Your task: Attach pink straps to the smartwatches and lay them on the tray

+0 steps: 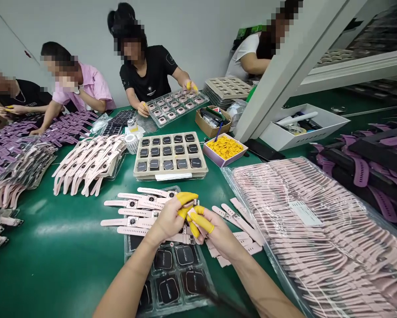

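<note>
My left hand [168, 216] and my right hand [220, 227] meet above a clear tray [205, 269], yellow finger cots on their fingertips. Between them a pale pink watch strap [191, 213] shows, pinched by my right fingers. My left fingers close around a small watch, largely hidden by the cots. Beneath and left of my hands, several watches with pink straps [132, 204] lie across the tray's far part. Square dark watch cases under film [168, 289] fill its near pockets. Loose pink straps [246, 227] lie beside my right hand.
A large bagged sheet of pink straps [281, 190] covers the right side. Ahead stand a beige tray [203, 170] of dark watch cases and a box of yellow finger cots [224, 148]. Strapped watches [92, 161] are piled left. Several co-workers sit beyond; a white post [284, 79] rises right.
</note>
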`<state>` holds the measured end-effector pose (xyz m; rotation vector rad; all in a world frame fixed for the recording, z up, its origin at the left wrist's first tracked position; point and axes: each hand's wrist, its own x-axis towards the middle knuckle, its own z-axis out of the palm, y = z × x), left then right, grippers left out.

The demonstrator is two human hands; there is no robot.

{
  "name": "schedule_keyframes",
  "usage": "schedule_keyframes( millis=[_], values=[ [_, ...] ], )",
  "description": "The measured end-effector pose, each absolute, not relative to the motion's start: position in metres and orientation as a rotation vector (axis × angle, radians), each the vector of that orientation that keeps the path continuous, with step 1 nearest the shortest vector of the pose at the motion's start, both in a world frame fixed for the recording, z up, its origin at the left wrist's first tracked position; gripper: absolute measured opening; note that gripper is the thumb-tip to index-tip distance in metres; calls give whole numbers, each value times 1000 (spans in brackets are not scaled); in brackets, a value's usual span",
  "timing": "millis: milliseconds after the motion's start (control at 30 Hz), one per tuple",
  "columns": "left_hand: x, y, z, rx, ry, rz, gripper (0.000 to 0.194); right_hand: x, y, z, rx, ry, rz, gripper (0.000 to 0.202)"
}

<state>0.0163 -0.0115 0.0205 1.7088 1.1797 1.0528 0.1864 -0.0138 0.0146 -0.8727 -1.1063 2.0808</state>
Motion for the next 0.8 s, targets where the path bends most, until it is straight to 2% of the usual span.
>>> schedule_keyframes(
  millis=[100,267,433,600,800],
  values=[
    [13,-12,20,1919,1117,966,48,185,-14,10,-833,-1035,2127,44],
    [8,-9,23,1703,1170,1024,33,188,-8,14,-877,-766,2131,44],
    [6,-8,24,1598,1227,1101,33,187,-11,12,-894,-735,2085,45],
    [11,-13,21,1889,1132,922,47,179,-17,0,-844,-803,2133,44],
    [9,-13,19,1818,1206,988,35,174,-14,-3,-839,-739,2087,46]
  ],
)
